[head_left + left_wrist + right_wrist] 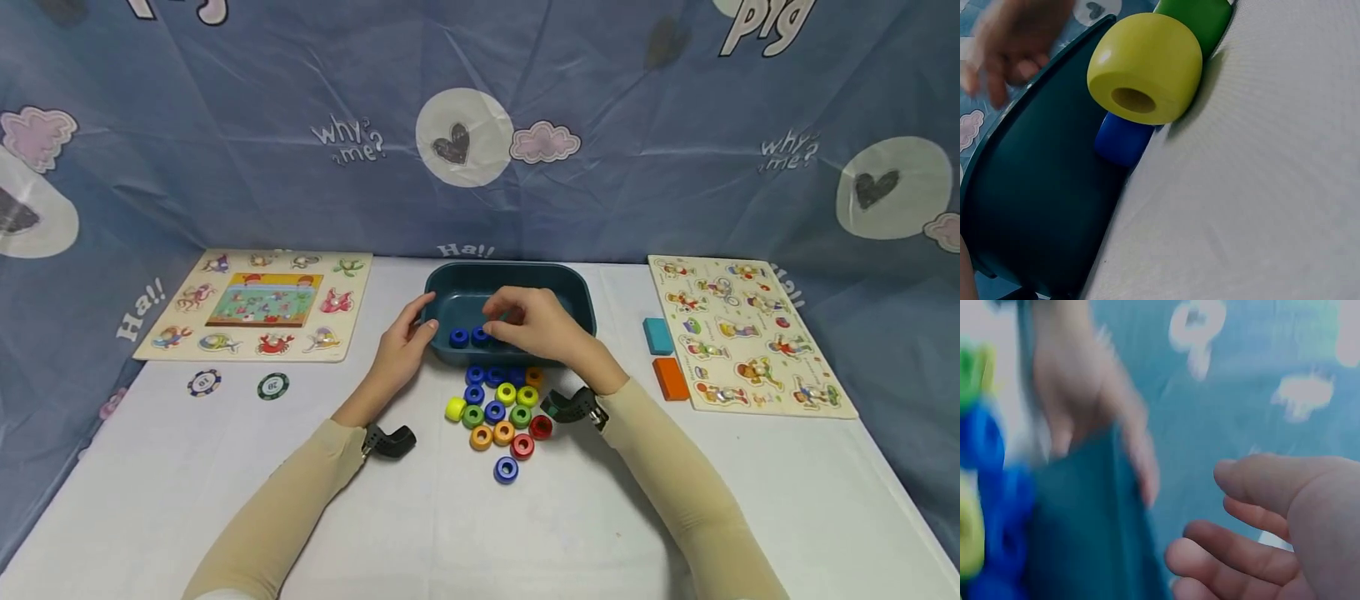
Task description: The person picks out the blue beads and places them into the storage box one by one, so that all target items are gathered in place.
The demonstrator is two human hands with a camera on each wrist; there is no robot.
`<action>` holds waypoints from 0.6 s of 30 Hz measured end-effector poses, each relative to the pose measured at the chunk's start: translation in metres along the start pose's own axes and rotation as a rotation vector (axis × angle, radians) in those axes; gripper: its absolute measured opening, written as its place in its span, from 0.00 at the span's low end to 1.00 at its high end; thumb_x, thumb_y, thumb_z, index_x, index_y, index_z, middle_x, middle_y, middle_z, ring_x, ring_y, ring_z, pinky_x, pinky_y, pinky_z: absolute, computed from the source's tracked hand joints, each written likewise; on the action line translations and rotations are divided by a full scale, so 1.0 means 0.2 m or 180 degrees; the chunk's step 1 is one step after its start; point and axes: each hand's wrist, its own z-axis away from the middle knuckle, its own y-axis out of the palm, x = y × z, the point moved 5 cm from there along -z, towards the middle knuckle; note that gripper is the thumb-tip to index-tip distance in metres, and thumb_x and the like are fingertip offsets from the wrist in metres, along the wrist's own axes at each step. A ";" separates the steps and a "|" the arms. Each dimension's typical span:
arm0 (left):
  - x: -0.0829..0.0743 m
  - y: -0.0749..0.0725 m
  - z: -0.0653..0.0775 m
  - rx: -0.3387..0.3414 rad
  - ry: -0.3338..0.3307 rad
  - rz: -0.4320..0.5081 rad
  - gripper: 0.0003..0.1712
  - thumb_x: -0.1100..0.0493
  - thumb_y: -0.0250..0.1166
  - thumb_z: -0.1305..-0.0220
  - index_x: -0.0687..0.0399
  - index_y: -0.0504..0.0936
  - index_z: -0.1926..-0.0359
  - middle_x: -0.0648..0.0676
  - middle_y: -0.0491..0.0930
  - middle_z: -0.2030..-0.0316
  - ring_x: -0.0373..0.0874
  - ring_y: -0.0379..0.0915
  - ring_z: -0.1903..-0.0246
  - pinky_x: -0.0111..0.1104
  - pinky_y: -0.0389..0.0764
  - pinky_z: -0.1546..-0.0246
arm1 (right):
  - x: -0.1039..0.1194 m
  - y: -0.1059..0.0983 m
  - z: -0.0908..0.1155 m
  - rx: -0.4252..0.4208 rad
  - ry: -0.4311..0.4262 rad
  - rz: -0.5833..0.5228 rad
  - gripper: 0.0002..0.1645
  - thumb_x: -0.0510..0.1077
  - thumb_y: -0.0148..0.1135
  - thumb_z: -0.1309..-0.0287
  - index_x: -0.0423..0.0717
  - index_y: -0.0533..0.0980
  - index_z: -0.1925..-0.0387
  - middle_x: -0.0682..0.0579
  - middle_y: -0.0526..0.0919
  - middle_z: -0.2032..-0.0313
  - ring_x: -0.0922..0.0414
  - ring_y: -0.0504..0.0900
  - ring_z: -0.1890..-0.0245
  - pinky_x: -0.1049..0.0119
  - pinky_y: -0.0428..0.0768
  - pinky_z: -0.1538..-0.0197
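A dark teal tray [462, 300] stands at the back middle of the white table. My left hand [399, 350] is at its left end, thumb and fingers spread and fingertips right at the rim. Over the tray's right part reaches my right hand [542, 323], its thumb tip beside a blue ring bead [480, 337]. Another blue bead [459, 337] sits just left of that one inside the tray. In the right wrist view the right thumb [1260, 478] stands apart from the loosely bent fingers, with nothing between them.
Several coloured beads [495, 412] lie loose in front of the tray, including a yellow one [1147, 69]. Picture puzzle boards stand left [337, 333] and right [735, 350]. Two chips [204, 382] lie at left; a teal block [657, 336] and an orange block [670, 379] at right.
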 end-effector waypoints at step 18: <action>0.13 0.01 -0.04 -0.0069 0.0048 -0.0025 0.27 0.54 0.53 0.27 0.48 0.64 0.29 0.54 0.60 0.27 0.51 0.60 0.30 0.45 0.67 0.32 | 0.07 0.27 0.27 0.0966 -0.0604 0.0654 0.04 0.45 0.70 0.47 0.50 0.83 0.72 0.59 0.83 0.72 0.66 0.74 0.75 0.77 0.73 0.69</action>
